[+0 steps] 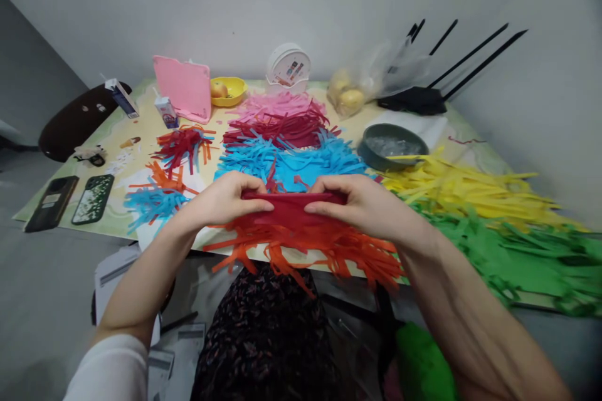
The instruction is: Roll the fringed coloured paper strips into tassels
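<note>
Both hands hold one dark red fringed paper strip [294, 212] between them, above the near table edge. My left hand [226, 199] pinches its left end, thumb on top. My right hand [362, 200] pinches its right end the same way. Orange fringed paper [324, 244] lies right under the red strip and hangs over the table edge. Beyond the hands lie piles of blue [291, 163], dark red [277, 127] and pink [277, 103] fringed paper.
Yellow [475, 191] and green [522, 250] fringe piles fill the right side. A dark bowl [392, 145] sits behind them. Two phones [70, 200] lie at the left, with small mixed fringe bundles [169, 169], milk cartons [165, 111], a pink tablet case [183, 88], a yellow fruit bowl [228, 90] and a bag of fruit [350, 97] further back.
</note>
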The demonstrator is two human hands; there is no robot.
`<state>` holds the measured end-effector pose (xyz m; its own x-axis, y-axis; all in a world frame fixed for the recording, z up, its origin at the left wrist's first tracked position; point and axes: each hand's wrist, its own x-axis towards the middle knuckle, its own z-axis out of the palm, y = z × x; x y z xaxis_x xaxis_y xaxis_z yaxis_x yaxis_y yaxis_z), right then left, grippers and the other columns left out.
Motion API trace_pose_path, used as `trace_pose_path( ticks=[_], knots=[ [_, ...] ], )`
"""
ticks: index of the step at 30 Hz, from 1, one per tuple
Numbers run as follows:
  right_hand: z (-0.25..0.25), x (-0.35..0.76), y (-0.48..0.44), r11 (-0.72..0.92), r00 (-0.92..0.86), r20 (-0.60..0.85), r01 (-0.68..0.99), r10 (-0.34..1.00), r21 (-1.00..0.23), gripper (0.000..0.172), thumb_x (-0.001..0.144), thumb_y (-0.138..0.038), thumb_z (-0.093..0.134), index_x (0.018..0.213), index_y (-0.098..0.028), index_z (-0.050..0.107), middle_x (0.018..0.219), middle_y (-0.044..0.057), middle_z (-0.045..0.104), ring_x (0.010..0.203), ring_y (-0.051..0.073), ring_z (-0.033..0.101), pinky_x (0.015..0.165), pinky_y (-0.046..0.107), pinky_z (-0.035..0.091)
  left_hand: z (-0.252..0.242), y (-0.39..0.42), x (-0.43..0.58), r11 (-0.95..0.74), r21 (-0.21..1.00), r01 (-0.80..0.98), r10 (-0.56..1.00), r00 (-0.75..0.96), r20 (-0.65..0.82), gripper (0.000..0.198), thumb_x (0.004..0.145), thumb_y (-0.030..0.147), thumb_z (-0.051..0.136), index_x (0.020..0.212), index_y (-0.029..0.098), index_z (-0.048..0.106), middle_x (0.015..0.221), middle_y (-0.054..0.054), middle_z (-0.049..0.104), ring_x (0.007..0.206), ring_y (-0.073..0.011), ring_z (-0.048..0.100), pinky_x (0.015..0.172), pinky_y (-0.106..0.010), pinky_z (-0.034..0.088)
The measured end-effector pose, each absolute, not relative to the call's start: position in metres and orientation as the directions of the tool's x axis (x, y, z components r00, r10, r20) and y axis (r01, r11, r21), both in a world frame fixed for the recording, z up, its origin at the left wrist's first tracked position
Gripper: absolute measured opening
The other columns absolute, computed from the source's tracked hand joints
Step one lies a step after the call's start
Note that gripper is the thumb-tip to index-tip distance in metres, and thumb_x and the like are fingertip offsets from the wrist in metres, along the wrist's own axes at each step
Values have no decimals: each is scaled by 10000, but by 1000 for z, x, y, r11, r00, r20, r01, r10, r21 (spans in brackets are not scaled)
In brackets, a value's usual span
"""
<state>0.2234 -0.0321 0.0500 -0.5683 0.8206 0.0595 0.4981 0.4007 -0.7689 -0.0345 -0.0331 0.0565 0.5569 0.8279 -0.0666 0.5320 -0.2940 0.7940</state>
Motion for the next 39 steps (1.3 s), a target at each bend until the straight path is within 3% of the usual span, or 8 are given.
trace_pose_path(
  ticks=[6,11,20,25,30,34,36,39],
  knots=[
    [36,222,-47,317,-414,145,385,899,-867,154,835,-329,667,766,-195,637,728,-3,659,639,141,565,574,237,425,38,-46,-35,-165,914,370,880,474,-33,228,864,384,634,836,162,588,667,28,608,546,-95,558,522,-196,416],
    [18,222,-58,308,-292,230,255,928,-917,106,845,-239,650,894,-222,743,883,22,746,796,175,672,742,281,517,26,-55,-33,-26,991,130,915,402,-29,209,859,288,617,1018,159,654,685,16,647,491,-89,576,510,-208,458],
    [7,223,-58,425,-308,379,96,873,-900,200,860,-161,605,789,-243,773,861,33,753,899,184,697,834,310,537,12,-57,-37,-84,996,-37,933,347,92,160,784,144,581,747,155,736,597,-12,616,565,-106,567,601,-236,464],
    [12,225,-57,528,-382,439,165,813,-833,185,904,-231,580,850,-230,757,918,53,746,911,201,690,825,321,534,16,-58,-37,-210,977,40,906,383,180,141,838,238,589,778,155,686,704,-18,623,679,-131,589,666,-253,453],
    [14,217,-62,544,-342,437,348,832,-763,34,877,-238,669,852,-216,678,865,38,730,821,189,686,758,293,525,17,-61,-31,-359,859,364,921,288,263,270,834,340,696,684,165,556,671,22,559,620,-102,486,598,-225,381],
    [14,214,-67,523,-337,402,496,851,-693,254,884,-214,652,1138,-203,654,1079,74,736,956,210,692,834,311,522,15,-61,-29,-429,782,452,899,300,320,215,858,272,682,1049,191,625,894,0,670,751,-117,597,688,-218,439],
    [15,215,-67,519,-360,378,507,853,-688,140,886,-210,642,1019,-205,685,998,59,740,908,202,691,813,305,520,16,-60,-30,-436,763,476,893,332,303,215,877,249,657,1085,200,635,938,-8,701,807,-130,633,729,-225,455],
    [17,218,-65,465,-343,331,466,879,-753,44,873,-223,647,841,-208,673,882,37,731,831,190,682,761,294,520,18,-59,-32,-377,802,463,911,342,230,108,884,279,651,876,172,635,819,-6,705,739,-134,640,683,-227,460]
  ],
)
